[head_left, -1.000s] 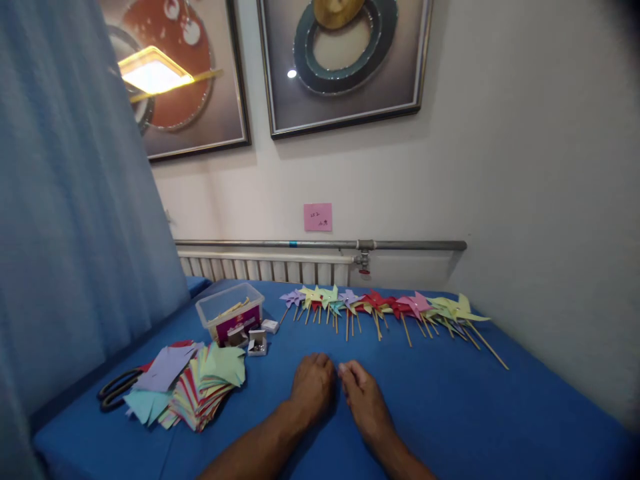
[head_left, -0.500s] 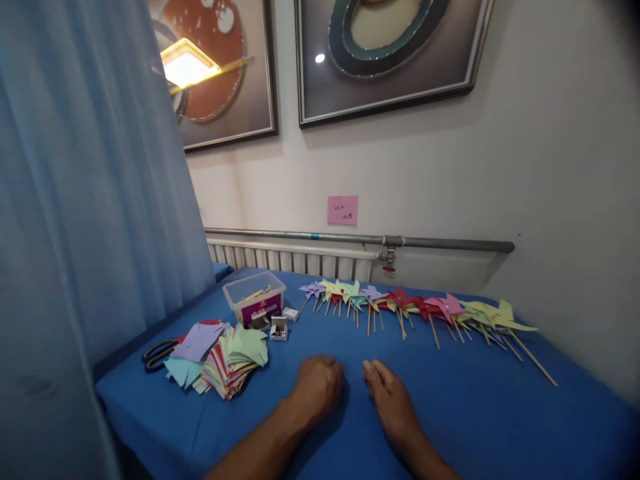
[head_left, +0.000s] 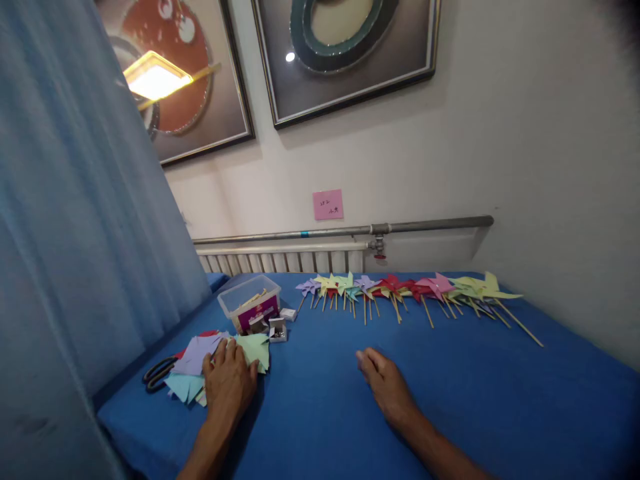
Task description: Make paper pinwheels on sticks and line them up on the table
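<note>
My left hand (head_left: 227,383) lies flat, fingers spread, on a pile of coloured paper squares (head_left: 255,348) at the left of the blue table (head_left: 475,393). My right hand (head_left: 385,383) rests on the cloth near the middle, fingers loosely curled, holding nothing that I can see. A row of finished paper pinwheels on wooden sticks (head_left: 405,290) lies along the far edge of the table.
A clear plastic box (head_left: 249,305) with sticks and small white boxes (head_left: 278,329) sit behind the paper pile. Black scissors (head_left: 157,373) lie at the table's left edge. A blue curtain (head_left: 75,233) hangs at left; a radiator (head_left: 285,261) and pipe run along the wall.
My left hand moved from the middle of the table leftward onto the paper pile and opened flat. My right hand stayed near the middle. The view shifted slightly.
</note>
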Available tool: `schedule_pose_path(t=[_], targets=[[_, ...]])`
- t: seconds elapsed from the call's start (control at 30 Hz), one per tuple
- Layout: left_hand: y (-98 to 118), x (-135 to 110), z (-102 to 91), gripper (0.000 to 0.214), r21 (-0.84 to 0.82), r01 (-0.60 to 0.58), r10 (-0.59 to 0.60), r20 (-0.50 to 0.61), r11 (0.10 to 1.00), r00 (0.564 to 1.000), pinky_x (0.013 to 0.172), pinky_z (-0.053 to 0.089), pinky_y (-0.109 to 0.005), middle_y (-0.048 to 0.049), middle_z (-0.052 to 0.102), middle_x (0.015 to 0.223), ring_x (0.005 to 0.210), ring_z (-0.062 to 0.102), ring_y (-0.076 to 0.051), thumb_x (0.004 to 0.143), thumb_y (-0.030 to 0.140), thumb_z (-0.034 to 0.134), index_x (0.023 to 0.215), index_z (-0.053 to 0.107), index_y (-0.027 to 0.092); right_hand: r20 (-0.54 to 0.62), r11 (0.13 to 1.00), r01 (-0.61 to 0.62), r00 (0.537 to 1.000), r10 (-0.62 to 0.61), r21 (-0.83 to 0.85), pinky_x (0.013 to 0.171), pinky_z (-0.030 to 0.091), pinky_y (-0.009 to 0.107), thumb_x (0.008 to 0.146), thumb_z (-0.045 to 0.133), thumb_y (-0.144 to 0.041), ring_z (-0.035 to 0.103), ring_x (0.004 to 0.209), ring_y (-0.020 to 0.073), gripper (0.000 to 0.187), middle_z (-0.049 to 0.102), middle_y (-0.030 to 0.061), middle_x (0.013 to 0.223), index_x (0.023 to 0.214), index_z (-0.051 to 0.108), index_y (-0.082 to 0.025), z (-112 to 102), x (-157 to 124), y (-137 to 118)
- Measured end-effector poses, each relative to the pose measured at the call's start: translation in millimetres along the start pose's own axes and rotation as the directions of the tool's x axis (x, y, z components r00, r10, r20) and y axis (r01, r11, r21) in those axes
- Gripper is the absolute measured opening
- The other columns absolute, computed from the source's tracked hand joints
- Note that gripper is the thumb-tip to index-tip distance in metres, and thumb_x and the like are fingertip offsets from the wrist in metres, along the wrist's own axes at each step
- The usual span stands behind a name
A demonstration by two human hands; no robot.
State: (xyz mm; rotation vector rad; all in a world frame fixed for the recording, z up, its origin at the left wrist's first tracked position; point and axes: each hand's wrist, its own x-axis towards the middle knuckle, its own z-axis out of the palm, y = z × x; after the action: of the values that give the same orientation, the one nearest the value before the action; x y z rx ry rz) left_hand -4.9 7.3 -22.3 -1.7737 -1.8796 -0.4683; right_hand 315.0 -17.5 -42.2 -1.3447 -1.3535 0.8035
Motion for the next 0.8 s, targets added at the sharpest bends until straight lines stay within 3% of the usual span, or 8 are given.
schedule_pose_path(t=[0.33,0.5,0.6,0.67,0.7,0.77,0.8], targets=[[-4,-9,15.3,0.028,-0.11,-0.095,0.072,-0.201,0.989,0.977,0.11,0.029,-0.053,-0.0126,0.077,0.119,0.123,0.06,-0.034,0.097,0.023,0.053,0.087,0.079,0.019,0.01,1.0,-0.002,1.0,0.002,-0.02,0.056,0.033,0.029,0.091,0.041,-0.066,0.039,0.057,0.0144,0.046,0.04,-0.0063,0.06,0.068,0.041,-0.026,-1,1,2],[-5,-5,-1.0,0.025,-0.163,-0.113,0.049,-0.353,0.98,0.934,0.108,0.032,-0.05,-0.0126,0.077,0.118,0.118,0.063,-0.031,0.098,0.025,0.055,0.089,0.077,0.02,-0.005,1.0,0.008,1.0,-0.008,-0.002,0.056,0.033,0.028,0.09,0.045,-0.067,0.039,0.056,0.0139,0.047,0.041,-0.0061,0.059,0.066,0.039,-0.026,-2,-1,-3],[4,3,-19.9,0.021,-0.335,-0.141,-0.01,-0.411,0.932,0.911,0.108,0.035,-0.05,-0.0128,0.076,0.121,0.12,0.063,-0.032,0.096,0.03,0.059,0.095,0.078,0.021,-0.006,0.999,0.003,1.0,-0.003,0.032,0.053,0.032,0.027,0.088,0.049,-0.067,0.037,0.055,0.0134,0.048,0.04,-0.0065,0.058,0.065,0.04,-0.026,-1,-2,-4],[20,11,-31.7,0.022,-0.559,-0.144,-0.087,-0.365,0.816,0.927,0.107,0.039,-0.049,-0.0121,0.077,0.118,0.117,0.065,-0.032,0.094,0.035,0.061,0.093,0.079,0.021,-0.015,0.999,0.008,1.0,-0.007,0.05,0.052,0.032,0.027,0.088,0.052,-0.068,0.037,0.053,0.0132,0.049,0.041,-0.0065,0.056,0.064,0.042,-0.026,-1,-1,-2],[31,16,-36.4,0.024,-0.696,-0.127,-0.118,-0.293,0.707,0.949,0.105,0.042,-0.048,-0.0115,0.078,0.114,0.113,0.067,-0.031,0.091,0.039,0.063,0.092,0.079,0.021,-0.022,0.998,0.006,1.0,-0.004,0.065,0.052,0.032,0.027,0.087,0.053,-0.069,0.038,0.053,0.0132,0.05,0.042,-0.0063,0.056,0.064,0.044,-0.025,0,0,0],[58,25,-42.3,0.028,-0.929,0.039,-0.109,-0.001,0.368,0.994,0.092,0.05,-0.041,-0.0096,0.079,0.104,0.1,0.07,-0.028,0.087,0.045,0.066,0.089,0.078,0.02,-0.037,0.992,-0.013,0.999,0.018,0.128,0.052,0.036,0.027,0.084,0.057,-0.073,0.044,0.053,0.0137,0.051,0.051,-0.0045,0.058,0.067,0.053,-0.024,0,4,2],[73,28,-43.6,0.031,-0.963,0.199,-0.059,0.192,0.181,0.98,0.082,0.052,-0.037,-0.0084,0.078,0.092,0.088,0.07,-0.026,0.083,0.048,0.07,0.085,0.077,0.019,-0.045,0.983,-0.033,0.998,0.041,0.182,0.053,0.038,0.028,0.081,0.059,-0.075,0.049,0.054,0.0146,0.053,0.058,-0.0024,0.063,0.071,0.059,-0.024,-1,6,3]])
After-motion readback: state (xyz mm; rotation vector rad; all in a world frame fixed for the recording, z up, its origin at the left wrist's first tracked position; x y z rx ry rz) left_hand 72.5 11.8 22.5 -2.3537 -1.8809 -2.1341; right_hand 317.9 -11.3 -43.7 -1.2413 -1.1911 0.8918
